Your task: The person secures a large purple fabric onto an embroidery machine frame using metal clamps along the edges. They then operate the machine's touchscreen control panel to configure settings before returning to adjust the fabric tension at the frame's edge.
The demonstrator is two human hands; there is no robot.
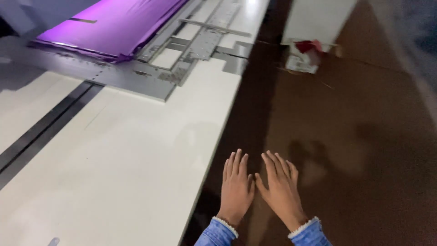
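Both hands, left hand (236, 189) and right hand (281, 189), empty, fingers spread; blurry box (304, 57) perhaps holds red scraps.

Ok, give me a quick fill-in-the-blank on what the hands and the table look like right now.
1. Both hands, left hand and right hand, are flat, open and hold ____.
2. The sheet at the far end of the white table is ____ in colour.
3. The sleeve cuffs are ____ denim.
4. The hands hang over the dark ____, beside the table's edge.

Missing words: nothing; purple; blue; floor
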